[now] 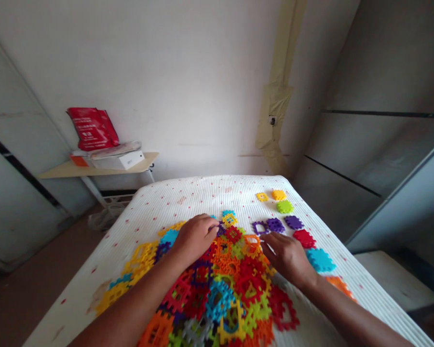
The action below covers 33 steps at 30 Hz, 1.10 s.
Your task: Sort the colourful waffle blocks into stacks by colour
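Observation:
A heap of colourful plastic interlocking tiles [220, 299] with toothed edges lies on the bed, many with cut-out centres. At its far left side, my left hand [197, 237] has thumb and fingers closed at the edge of a purple interlocking tile [221, 229], mostly hidden by the fingertips. On the right, my right hand [287, 255] has bent fingers at the edge of an orange interlocking tile [252, 239] with an open middle. Just beyond those fingers lies a purple frame tile [259, 228]. A yellow tile [229, 220] overlaps a blue one between the hands.
Separate tiles run down the right side, among them a solid purple one [293, 222], a red one [304, 238] and a blue one [321, 260]. White patterned bedding [188, 197] lies underneath. A small table [148, 161] holding a box and red bag stands back left.

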{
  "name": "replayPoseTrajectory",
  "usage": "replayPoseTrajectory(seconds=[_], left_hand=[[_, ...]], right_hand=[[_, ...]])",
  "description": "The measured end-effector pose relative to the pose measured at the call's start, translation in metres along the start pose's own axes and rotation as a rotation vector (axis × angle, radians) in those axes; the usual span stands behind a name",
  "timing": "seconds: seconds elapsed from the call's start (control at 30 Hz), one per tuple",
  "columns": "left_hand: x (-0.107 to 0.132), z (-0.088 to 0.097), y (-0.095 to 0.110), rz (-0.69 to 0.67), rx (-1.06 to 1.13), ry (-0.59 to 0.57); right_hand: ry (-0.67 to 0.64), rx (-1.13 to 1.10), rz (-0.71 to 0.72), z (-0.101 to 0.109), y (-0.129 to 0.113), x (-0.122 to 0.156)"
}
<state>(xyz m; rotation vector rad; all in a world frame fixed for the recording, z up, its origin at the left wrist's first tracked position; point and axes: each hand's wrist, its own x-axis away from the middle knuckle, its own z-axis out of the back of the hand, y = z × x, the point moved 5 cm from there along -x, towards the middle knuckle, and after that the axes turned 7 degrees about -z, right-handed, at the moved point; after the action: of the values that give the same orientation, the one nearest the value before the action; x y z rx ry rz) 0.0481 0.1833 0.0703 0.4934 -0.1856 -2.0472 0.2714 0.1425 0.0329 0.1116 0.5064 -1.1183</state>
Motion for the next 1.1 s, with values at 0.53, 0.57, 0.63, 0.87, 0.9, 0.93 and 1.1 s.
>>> replayPoseTrajectory(seconds=[0.53, 0.57, 0.63, 0.87, 0.9, 0.93, 1.1], left_hand=[[-0.081, -0.097, -0.018, 0.358, -0.269, -0.257], [-0.082, -0.098, -0.017, 0.366, -0.274, -0.268], [-0.084, -0.1, -0.016, 0.372, -0.28, -0.282], [-0.077, -0.097, -0.02, 0.378, -0.242, -0.312], [-0.076, -0.097, -0.021, 0.381, -0.233, -0.31], [-0.074, -0.096, -0.023, 0.385, -0.222, -0.304], [-0.065, -0.09, -0.025, 0.416, -0.118, -0.231]], right_hand=[[0.046, -0.07, 0.051, -0.037, -0.008, 0.035], [0.041, -0.066, 0.051, -0.037, -0.008, 0.035], [0.034, -0.058, 0.052, -0.036, -0.009, 0.035], [0.038, -0.045, 0.048, -0.033, -0.009, 0.032], [0.037, -0.045, 0.047, -0.033, -0.009, 0.032], [0.038, -0.046, 0.045, -0.034, -0.009, 0.032], [0.062, -0.052, 0.057, -0.032, -0.011, 0.032]])
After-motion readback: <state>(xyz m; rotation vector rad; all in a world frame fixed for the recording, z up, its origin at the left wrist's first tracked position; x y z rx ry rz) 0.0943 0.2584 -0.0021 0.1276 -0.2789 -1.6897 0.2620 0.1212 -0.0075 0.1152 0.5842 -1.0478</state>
